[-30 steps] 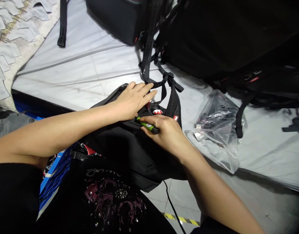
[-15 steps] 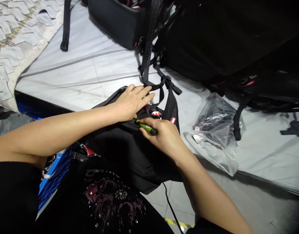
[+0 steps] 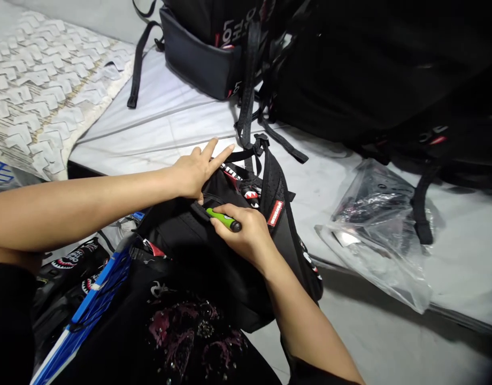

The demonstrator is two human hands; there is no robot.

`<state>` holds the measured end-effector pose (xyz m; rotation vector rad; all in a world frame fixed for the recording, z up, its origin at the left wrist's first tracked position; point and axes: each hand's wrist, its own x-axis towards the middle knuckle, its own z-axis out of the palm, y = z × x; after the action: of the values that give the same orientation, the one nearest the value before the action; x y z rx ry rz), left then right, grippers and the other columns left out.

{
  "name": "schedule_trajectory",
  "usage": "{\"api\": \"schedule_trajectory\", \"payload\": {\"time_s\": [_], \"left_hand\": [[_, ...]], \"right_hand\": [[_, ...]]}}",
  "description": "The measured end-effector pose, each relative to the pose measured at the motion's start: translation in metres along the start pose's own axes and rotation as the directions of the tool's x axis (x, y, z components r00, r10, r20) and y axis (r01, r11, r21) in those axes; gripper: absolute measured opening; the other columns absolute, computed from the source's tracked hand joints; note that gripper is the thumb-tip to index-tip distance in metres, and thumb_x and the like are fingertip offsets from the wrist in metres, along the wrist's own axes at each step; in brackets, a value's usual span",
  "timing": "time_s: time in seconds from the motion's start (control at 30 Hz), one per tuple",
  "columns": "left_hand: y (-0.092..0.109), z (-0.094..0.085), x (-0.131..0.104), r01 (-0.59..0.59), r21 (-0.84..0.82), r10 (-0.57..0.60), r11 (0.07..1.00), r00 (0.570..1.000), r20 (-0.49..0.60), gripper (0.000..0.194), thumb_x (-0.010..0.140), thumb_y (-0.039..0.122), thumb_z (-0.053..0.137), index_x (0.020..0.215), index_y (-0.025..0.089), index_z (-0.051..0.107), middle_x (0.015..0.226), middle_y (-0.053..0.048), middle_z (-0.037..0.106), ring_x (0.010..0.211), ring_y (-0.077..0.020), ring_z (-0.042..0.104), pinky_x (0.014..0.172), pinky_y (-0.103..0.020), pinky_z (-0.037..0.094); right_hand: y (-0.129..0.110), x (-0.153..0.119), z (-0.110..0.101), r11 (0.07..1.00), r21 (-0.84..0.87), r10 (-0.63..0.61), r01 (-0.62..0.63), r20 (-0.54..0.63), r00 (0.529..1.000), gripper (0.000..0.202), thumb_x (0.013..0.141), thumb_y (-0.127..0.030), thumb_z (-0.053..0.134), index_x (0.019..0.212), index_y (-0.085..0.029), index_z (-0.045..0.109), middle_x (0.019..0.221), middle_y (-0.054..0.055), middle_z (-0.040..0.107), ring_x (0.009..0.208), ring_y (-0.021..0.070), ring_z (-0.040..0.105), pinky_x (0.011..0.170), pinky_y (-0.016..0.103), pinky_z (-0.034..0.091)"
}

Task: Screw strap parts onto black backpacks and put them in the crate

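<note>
Tabletop [image 3: 158,125] is stretching wide under a smooth white cover with long soft folds. Big black bags [image 3: 374,69] are piling up on its right side, looking dull and dark. A black backpack [image 3: 225,267] is leaning between the near edge and the person's front, its cloth bending in soft lumps and its straps curling onto the white cover. A pale, rough mat [image 3: 117,88] is lying at the far left, and rows of flat bits shaped like arrows are covering it. A smaller black bag [image 3: 198,64] is sitting at the back, showing a smooth, rounded pocket. A blue crate [image 3: 97,299] with thin bars is standing low on the left. A clear plastic bag [image 3: 384,224] is shining and crinkling near the right edge.

The left hand [image 3: 193,171] is resting on the top of the backpack, two fingers sticking out and the thumb tip touching the cloth; I cannot tell if its grip is pinching. The right hand [image 3: 246,230] is making a narrow grip around a green tool [image 3: 221,218], which is round like a fat pen, with a black end. A red tag [image 3: 275,213] is showing white letters on a wide strap.
</note>
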<state>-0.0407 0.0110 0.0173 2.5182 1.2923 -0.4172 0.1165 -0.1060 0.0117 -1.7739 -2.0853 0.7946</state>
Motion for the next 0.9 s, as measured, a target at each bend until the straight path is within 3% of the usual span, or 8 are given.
{"api": "schedule_trajectory", "payload": {"time_s": [0.2, 0.37, 0.6, 0.77, 0.9], "left_hand": [[0.001, 0.007, -0.001, -0.006, 0.069, 0.011, 0.998, 0.997, -0.075, 0.139, 0.064, 0.029, 0.088, 0.158, 0.022, -0.014, 0.162, -0.025, 0.009, 0.129, -0.0402, 0.044, 0.097, -0.044, 0.051], [-0.006, 0.006, -0.002, -0.092, 0.116, 0.102, 0.989, 0.992, -0.079, 0.117, 0.077, 0.024, 0.075, 0.159, 0.020, -0.007, 0.159, -0.022, 0.021, 0.125, -0.0376, 0.049, 0.094, -0.042, 0.052], [-0.017, 0.005, -0.004, -0.145, 0.009, 0.146, 0.989, 0.986, -0.082, 0.115, 0.079, 0.019, 0.070, 0.157, 0.032, -0.014, 0.164, -0.015, 0.015, 0.136, -0.0331, 0.043, 0.103, -0.038, 0.047], [-0.010, -0.002, -0.008, -0.047, 0.002, 0.047, 0.999, 0.999, 0.002, 0.135, 0.067, 0.026, 0.085, 0.158, 0.030, -0.015, 0.167, -0.020, -0.005, 0.139, -0.0414, 0.037, 0.101, -0.043, 0.049], [-0.006, 0.000, -0.008, 0.003, 0.056, -0.001, 0.998, 0.999, -0.042, 0.128, 0.070, 0.020, 0.079, 0.158, 0.032, -0.014, 0.166, -0.020, 0.005, 0.131, -0.0400, 0.047, 0.093, -0.043, 0.053]], "right_hand": [[0.003, 0.000, 0.004, 1.000, -0.015, -0.027, 0.027, -0.021, 0.999, 0.022, 0.086, -0.034, 0.065, 0.105, -0.027, 0.075, 0.096, 0.002, 0.079, 0.087, 0.0231, 0.075, 0.081, 0.034, 0.055], [0.010, 0.004, 0.008, 0.994, -0.082, -0.076, 0.070, -0.072, 0.994, 0.022, 0.088, -0.033, 0.064, 0.106, -0.024, 0.074, 0.097, 0.004, 0.079, 0.088, 0.0245, 0.074, 0.082, 0.036, 0.053], [0.010, 0.011, 0.019, 0.990, -0.009, -0.137, 0.138, -0.171, 0.976, 0.021, 0.090, -0.030, 0.065, 0.109, -0.025, 0.073, 0.103, 0.002, 0.078, 0.090, 0.0224, 0.073, 0.083, 0.035, 0.053], [0.008, 0.013, 0.029, 0.991, 0.061, -0.100, 0.117, -0.232, 0.968, 0.021, 0.090, -0.030, 0.065, 0.108, -0.025, 0.073, 0.107, 0.003, 0.078, 0.093, 0.0221, 0.073, 0.087, 0.036, 0.052], [0.009, 0.012, 0.034, 0.994, 0.062, -0.076, 0.094, -0.248, 0.966, 0.021, 0.090, -0.031, 0.065, 0.108, -0.025, 0.073, 0.108, 0.002, 0.078, 0.093, 0.0228, 0.074, 0.087, 0.037, 0.052]]}}
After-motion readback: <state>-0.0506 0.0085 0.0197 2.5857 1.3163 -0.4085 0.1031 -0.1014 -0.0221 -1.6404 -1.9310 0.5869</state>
